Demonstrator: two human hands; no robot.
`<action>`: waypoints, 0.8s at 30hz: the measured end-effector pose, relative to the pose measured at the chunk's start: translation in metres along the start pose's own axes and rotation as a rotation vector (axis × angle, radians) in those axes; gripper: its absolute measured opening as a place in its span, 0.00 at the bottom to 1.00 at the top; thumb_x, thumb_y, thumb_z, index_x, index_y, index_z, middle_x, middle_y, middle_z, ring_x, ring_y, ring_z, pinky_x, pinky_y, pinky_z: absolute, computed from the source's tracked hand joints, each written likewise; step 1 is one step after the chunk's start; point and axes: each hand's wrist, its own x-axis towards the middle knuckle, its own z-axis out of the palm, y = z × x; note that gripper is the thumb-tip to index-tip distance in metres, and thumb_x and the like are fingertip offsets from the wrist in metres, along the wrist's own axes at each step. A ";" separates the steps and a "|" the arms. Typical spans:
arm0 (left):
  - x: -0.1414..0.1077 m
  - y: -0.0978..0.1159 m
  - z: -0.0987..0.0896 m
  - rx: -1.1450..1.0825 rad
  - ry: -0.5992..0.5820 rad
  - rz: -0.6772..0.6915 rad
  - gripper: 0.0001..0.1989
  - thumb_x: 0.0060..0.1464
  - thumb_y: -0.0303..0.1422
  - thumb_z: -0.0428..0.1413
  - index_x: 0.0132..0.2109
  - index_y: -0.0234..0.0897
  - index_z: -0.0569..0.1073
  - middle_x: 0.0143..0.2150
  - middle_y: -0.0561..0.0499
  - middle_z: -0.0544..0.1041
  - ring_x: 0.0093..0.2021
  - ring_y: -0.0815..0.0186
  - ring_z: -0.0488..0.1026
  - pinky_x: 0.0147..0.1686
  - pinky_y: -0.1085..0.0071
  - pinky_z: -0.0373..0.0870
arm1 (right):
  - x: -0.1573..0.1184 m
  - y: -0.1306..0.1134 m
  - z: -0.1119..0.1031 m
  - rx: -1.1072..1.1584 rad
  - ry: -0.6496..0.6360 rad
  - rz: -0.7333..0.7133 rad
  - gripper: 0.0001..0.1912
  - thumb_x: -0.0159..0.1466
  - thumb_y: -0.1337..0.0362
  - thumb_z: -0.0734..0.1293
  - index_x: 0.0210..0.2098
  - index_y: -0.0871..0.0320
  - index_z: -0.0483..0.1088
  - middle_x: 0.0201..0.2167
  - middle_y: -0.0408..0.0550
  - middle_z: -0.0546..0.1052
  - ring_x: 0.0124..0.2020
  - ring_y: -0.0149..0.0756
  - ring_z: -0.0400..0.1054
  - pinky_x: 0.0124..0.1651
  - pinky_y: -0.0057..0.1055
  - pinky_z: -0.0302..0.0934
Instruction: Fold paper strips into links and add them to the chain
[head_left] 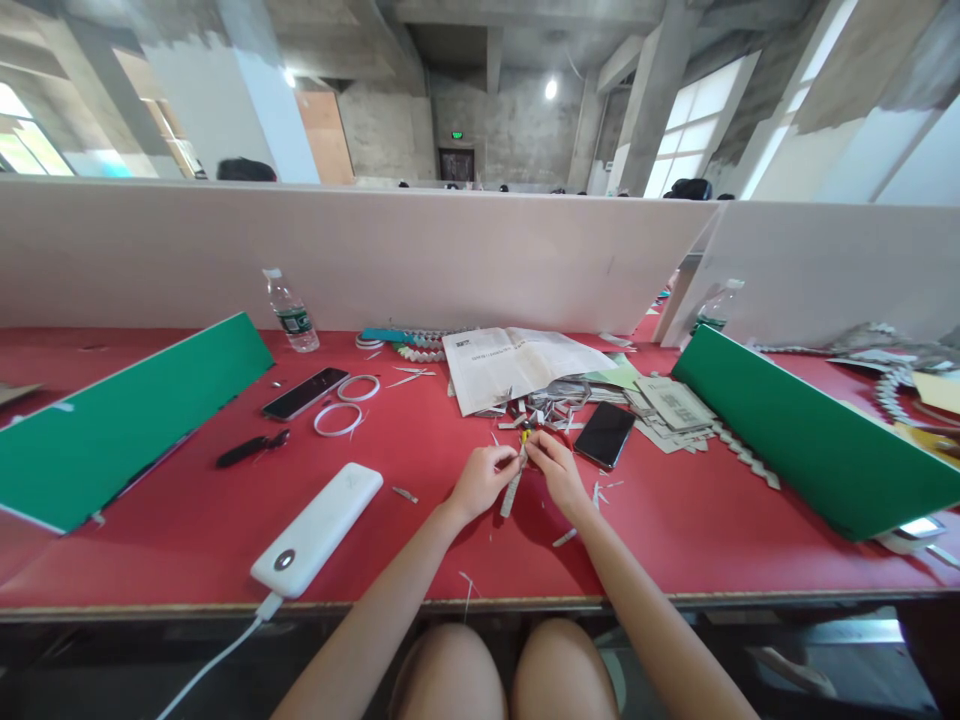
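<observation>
The grip of left hand and right hand pinches a paper strip. Uneven pulling could tear it.

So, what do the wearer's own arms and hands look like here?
The left hand and right hand are ungloved. No sleeve shows on the left forearm or right forearm, and no watch or bracelet at either wrist. Rings are too small to tell.

- Matt paper: strip, newspaper sheet
- Glossy, glass-like: 2 phone screens
- Smooth white plastic: power bank
- Clear shiny plastic: 2 bottles
- Smooth, faint sheen: red tabletop
- Rough concrete: back wall
</observation>
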 end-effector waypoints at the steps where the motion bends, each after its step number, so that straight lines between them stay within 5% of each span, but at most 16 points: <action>1: 0.000 0.000 0.000 -0.003 0.002 -0.001 0.15 0.55 0.37 0.46 0.25 0.33 0.68 0.22 0.55 0.67 0.25 0.71 0.61 0.28 0.76 0.56 | 0.000 0.000 0.000 -0.009 -0.009 -0.005 0.12 0.62 0.58 0.58 0.24 0.57 0.60 0.22 0.40 0.64 0.25 0.30 0.58 0.30 0.26 0.53; 12: 0.000 -0.006 0.005 0.047 -0.028 -0.015 0.16 0.55 0.37 0.47 0.22 0.34 0.64 0.19 0.56 0.62 0.23 0.73 0.57 0.25 0.76 0.53 | 0.000 0.006 0.000 -0.109 0.002 -0.013 0.13 0.61 0.59 0.60 0.22 0.58 0.60 0.19 0.38 0.61 0.23 0.28 0.54 0.27 0.24 0.49; 24: 0.000 -0.006 0.004 -0.077 -0.014 -0.072 0.17 0.54 0.40 0.49 0.24 0.32 0.70 0.22 0.54 0.68 0.25 0.71 0.61 0.27 0.76 0.57 | 0.000 0.004 -0.001 -0.166 0.018 -0.061 0.13 0.61 0.60 0.60 0.23 0.58 0.61 0.20 0.38 0.62 0.23 0.27 0.55 0.26 0.24 0.49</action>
